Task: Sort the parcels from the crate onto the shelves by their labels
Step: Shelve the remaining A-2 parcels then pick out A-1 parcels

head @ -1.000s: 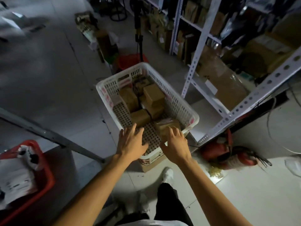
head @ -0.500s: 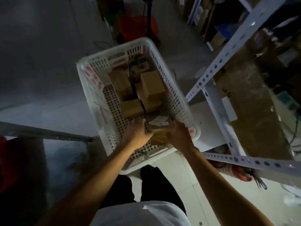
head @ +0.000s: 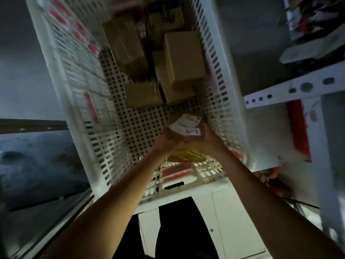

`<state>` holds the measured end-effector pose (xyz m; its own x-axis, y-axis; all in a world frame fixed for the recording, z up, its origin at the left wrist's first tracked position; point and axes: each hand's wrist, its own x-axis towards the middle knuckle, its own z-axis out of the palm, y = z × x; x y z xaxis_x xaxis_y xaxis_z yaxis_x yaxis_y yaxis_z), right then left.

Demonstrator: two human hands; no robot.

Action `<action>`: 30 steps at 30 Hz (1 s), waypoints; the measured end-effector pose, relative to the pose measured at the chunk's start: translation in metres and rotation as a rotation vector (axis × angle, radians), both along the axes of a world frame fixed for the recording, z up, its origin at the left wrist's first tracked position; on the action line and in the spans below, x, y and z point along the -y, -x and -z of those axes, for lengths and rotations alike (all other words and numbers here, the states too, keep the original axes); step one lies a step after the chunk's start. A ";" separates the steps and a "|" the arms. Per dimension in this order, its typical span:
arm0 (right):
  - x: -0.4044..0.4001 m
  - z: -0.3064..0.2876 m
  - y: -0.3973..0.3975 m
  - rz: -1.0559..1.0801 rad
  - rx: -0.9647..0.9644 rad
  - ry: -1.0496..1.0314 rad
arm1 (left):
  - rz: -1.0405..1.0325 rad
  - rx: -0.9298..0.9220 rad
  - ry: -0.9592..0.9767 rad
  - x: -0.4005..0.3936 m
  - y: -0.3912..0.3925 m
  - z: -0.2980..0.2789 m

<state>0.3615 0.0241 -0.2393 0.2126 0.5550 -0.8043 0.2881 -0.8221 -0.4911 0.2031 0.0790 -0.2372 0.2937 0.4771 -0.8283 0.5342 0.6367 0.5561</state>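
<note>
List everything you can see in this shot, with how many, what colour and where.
crate: one, white perforated plastic with red markings, centre.
held parcel: one, brown with a white A-1 label, near end of the crate, between both hands.
other parcels: at least four, brown cardboard, far half of the crate.
shelving frame: one, white perforated metal, right.
floor: pale tiles, below the crate.
dark trousers: bottom centre.
left hand: on the held parcel's left side.
right hand: on its right side.
</note>
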 end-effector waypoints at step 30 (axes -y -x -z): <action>0.123 -0.180 0.175 0.638 -0.327 -0.614 | 0.281 0.390 -0.212 0.018 0.167 -0.186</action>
